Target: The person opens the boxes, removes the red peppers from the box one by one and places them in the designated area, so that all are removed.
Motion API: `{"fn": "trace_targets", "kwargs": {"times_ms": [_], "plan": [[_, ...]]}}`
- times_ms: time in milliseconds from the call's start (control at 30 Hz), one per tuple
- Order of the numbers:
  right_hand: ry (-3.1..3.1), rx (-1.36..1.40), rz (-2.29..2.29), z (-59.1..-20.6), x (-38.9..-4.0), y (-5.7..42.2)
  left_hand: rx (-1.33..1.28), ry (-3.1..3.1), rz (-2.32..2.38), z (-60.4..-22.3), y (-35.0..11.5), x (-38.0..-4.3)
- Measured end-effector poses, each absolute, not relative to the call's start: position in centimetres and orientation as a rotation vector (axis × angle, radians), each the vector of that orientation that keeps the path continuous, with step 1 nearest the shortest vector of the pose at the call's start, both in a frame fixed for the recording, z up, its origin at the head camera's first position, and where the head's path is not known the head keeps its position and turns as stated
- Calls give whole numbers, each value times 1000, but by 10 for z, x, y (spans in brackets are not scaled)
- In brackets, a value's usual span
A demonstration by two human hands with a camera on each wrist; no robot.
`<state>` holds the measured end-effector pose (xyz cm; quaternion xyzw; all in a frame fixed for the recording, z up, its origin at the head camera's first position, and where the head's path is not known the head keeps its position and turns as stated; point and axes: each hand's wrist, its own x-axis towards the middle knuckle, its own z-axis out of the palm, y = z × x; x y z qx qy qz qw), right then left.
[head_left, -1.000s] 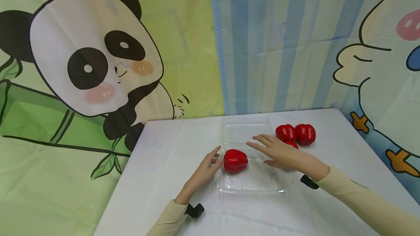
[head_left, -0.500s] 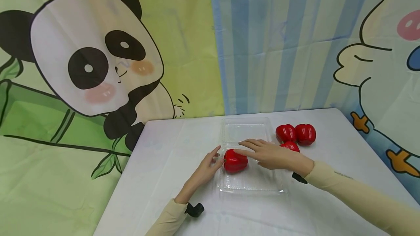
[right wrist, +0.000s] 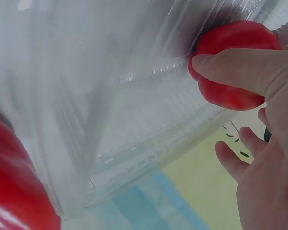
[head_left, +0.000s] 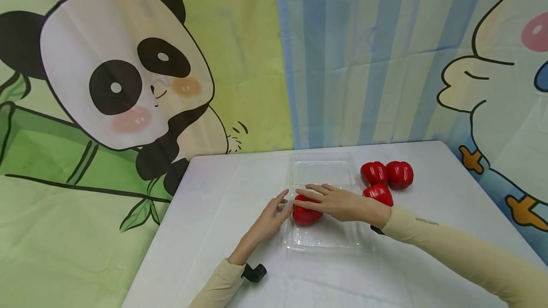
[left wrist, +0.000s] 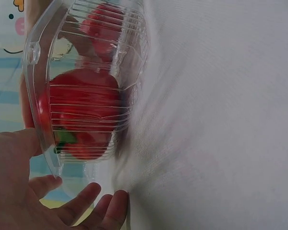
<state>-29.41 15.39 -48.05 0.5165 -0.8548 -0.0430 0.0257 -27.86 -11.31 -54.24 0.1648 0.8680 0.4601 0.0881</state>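
A red bell pepper [head_left: 306, 216] lies in the left part of a clear plastic clamshell box [head_left: 327, 239], whose lid is folded back. My right hand [head_left: 338, 203] is over this pepper with fingers extended. In the right wrist view its thumb [right wrist: 230, 67] lies across the pepper, and the other fingers are spread apart. At the box's left side is my left hand [head_left: 267, 225], fingers loosely bent. Its thumb is at the box rim [left wrist: 36, 96] in the left wrist view, and its other fingers [left wrist: 86, 196] hang beside the box end.
Several more red peppers [head_left: 378, 194] sit close together on the white table [head_left: 214, 213], right of the box. The flat lid [head_left: 321, 171] stretches toward the back edge. Behind the table hangs a cartoon-printed curtain [head_left: 239, 61].
My right hand has moved left, from above the middle of the box to over the pepper inside. The left hand has stayed at the box's left side.
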Motion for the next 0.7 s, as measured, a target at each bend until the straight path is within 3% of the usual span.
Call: {"fn": "trace_targets", "kwargs": {"times_ms": [700], "plan": [[-2573, 1639, -206, -481, -299, 146, 502, 2606, 1364, -544, -113, -279]]}}
